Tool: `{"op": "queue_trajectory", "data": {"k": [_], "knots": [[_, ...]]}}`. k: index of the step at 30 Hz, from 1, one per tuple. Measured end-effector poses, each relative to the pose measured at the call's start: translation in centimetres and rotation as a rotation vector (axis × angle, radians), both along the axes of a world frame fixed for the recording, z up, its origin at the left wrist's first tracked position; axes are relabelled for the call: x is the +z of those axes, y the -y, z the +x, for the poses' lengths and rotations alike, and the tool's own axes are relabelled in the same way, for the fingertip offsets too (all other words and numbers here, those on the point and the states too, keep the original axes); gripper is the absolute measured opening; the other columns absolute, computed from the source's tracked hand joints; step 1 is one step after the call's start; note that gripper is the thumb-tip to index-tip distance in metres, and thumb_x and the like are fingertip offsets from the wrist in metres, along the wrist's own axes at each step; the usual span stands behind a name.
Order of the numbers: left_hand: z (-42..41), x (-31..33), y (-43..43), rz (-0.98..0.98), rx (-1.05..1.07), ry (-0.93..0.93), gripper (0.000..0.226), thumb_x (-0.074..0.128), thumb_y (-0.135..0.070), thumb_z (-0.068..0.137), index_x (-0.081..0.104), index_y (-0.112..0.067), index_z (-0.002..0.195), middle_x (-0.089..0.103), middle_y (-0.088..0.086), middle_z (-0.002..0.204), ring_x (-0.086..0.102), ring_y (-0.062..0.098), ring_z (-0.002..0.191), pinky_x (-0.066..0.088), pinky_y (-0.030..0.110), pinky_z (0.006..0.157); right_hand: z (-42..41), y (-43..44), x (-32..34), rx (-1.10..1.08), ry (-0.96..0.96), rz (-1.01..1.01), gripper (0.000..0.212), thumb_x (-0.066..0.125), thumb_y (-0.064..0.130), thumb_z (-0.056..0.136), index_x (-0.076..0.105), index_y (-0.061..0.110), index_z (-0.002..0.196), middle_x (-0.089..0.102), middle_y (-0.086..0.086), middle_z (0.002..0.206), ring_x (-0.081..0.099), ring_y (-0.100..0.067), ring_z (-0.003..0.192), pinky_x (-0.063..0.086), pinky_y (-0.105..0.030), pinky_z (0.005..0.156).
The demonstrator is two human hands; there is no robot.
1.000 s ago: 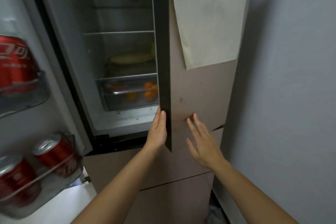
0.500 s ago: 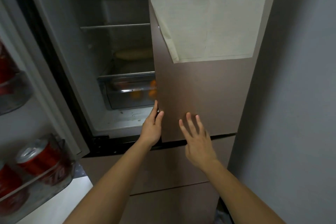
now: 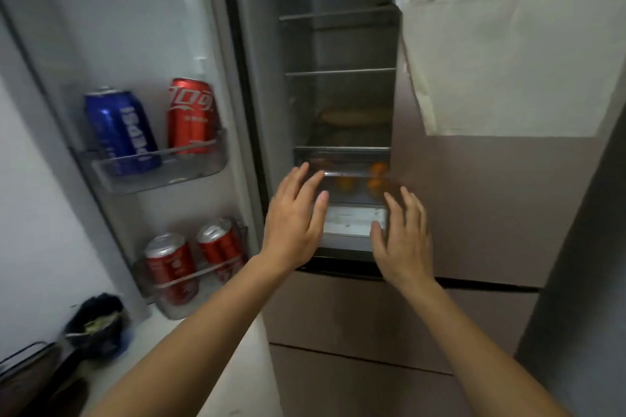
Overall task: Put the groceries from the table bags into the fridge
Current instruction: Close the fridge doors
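1. The left hand point(image 3: 294, 217) is held wide, with straight, slightly spread fingers, and nothing is held in it. It hovers in front of the left part of the clear drawer point(image 3: 342, 176) of the fridge point(image 3: 294, 95).
2. The right hand point(image 3: 403, 237) is also spread flat and empty. It is just right of the drawer, at the free edge of the right door point(image 3: 474, 196). Whether the door is touched cannot be told.
3. Oranges point(image 3: 376, 176) are seen through the drawer front, at its right end. They are judged firm and round, so they may roll. They are best cupped from below.
4. The drawer is judged to be stiff, smooth, light plastic. It should be taken at its upper front lip and pulled straight.
5. Above the drawer a flat pale thing point(image 3: 355, 117) lies on a shelf. It cannot be identified.
6. Left of the drawer, the open left door point(image 3: 135, 27) carries a blue can point(image 3: 122, 132) and red cans point(image 3: 189, 115). They are judged stiff, smooth and rather heavy, and are best gripped round the middle.
7. The groceries and the table bags are not in view, so their weight and softness cannot be judged. A dark bag-like thing point(image 3: 95, 325) far below and left of the drawer cannot be identified.
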State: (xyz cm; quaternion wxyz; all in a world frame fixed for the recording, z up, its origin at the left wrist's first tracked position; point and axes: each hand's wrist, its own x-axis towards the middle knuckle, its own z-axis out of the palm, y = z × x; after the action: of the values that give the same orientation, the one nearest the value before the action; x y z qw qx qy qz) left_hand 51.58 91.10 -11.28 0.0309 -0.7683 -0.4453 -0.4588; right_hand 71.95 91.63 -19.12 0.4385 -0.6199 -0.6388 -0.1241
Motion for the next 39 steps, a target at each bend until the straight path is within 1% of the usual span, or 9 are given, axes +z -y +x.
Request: {"op": "queue_trajectory", "data": {"k": [5,8,12,17,22,25,32,36,39], "knots": [[-9.2,3.5,4.5,0.403,0.156,-0.001,0.045,0.042,-0.034,0.103,0.048,-0.011,0.140,0.032,0.016,0.155,0.027,0.031,0.147,0.028,0.050,0.117,-11.0,-1.1,3.8,0.302,-0.046,0.123,0.051,0.050,0.036,0.099,0.046,0.014,0.145,0.036,-0.009,0.155,0.028,-0.024,0.146,0.026,-0.037,0.118],[-15.1,3.5,6.1,0.563,0.319,0.075,0.051,0.044,-0.035,0.100,0.040,-0.008,0.143,0.024,0.021,0.155,0.023,0.034,0.147,0.023,0.050,0.118,-18.0,0.1,4.2,0.518,-0.023,0.133,0.045,0.048,0.037,0.100,0.053,0.014,0.138,0.047,-0.010,0.144,0.041,-0.024,0.136,0.037,-0.039,0.112],[-20.7,2.0,6.6,0.263,0.539,0.444,0.067,0.038,-0.043,0.100,0.016,-0.012,0.155,0.008,0.014,0.163,0.008,0.022,0.151,0.011,0.038,0.123,-24.4,2.2,2.7,0.698,0.086,0.131,0.029,0.048,0.035,0.099,0.063,0.015,0.114,0.061,-0.005,0.109,0.057,-0.021,0.097,0.050,-0.038,0.084],[-23.2,-1.0,5.3,-0.408,0.324,0.824,0.078,0.012,-0.069,0.094,0.004,-0.026,0.158,0.004,-0.005,0.166,0.007,0.013,0.151,0.001,0.029,0.117,-26.5,3.4,-0.9,0.701,0.257,-0.092,0.033,0.044,0.041,0.101,0.063,0.017,0.113,0.060,-0.004,0.107,0.056,-0.025,0.096,0.043,-0.038,0.088],[-23.0,-2.3,5.4,-0.192,0.444,0.899,0.060,0.020,-0.063,0.098,0.049,-0.021,0.130,0.053,0.008,0.135,0.048,0.024,0.127,0.034,0.046,0.114,-25.5,3.9,-1.2,0.654,0.157,-0.073,0.044,0.038,0.051,0.099,0.064,0.016,0.097,0.060,-0.004,0.095,0.056,-0.024,0.087,0.042,-0.038,0.083],[-23.3,-1.2,5.6,-0.090,0.588,0.877,0.066,0.022,-0.070,0.087,0.053,-0.014,0.105,0.057,0.008,0.111,0.051,0.028,0.110,0.041,0.049,0.101,-23.6,4.1,-1.9,0.640,0.138,-0.017,0.046,0.041,0.055,0.098,0.063,0.014,0.093,0.059,-0.006,0.092,0.055,-0.024,0.085,0.042,-0.037,0.082],[-20.8,0.3,4.9,-0.137,0.361,0.829,0.090,0.022,-0.077,0.083,0.042,-0.008,0.138,0.055,0.012,0.134,0.050,0.025,0.126,0.040,0.044,0.107,-17.1,3.8,-3.4,0.599,0.083,-0.101,0.061,0.036,0.064,0.097,0.059,0.014,0.123,0.058,-0.009,0.127,0.053,-0.025,0.121,0.041,-0.047,0.107],[-16.2,-0.5,6.4,0.039,0.379,0.721,0.061,0.029,-0.069,0.090,0.047,-0.014,0.110,0.056,-0.009,0.083,0.056,-0.004,0.077,0.043,0.016,0.069,-13.2,4.2,-4.6,0.556,-0.085,-0.056,0.062,0.031,0.062,0.100,0.054,0.017,0.136,0.048,-0.005,0.148,0.036,-0.008,0.141,0.036,-0.034,0.114],[-13.3,-1.6,7.2,0.067,0.354,0.662,0.061,0.035,-0.067,0.091,0.048,-0.014,0.118,0.056,-0.005,0.092,0.056,0.008,0.080,0.044,0.017,0.067,-10.6,4.8,-5.4,0.457,-0.163,-0.094,0.058,0.032,0.060,0.102,0.040,0.028,0.150,0.037,0.009,0.156,0.022,0.012,0.140,0.031,-0.022,0.108]]}}
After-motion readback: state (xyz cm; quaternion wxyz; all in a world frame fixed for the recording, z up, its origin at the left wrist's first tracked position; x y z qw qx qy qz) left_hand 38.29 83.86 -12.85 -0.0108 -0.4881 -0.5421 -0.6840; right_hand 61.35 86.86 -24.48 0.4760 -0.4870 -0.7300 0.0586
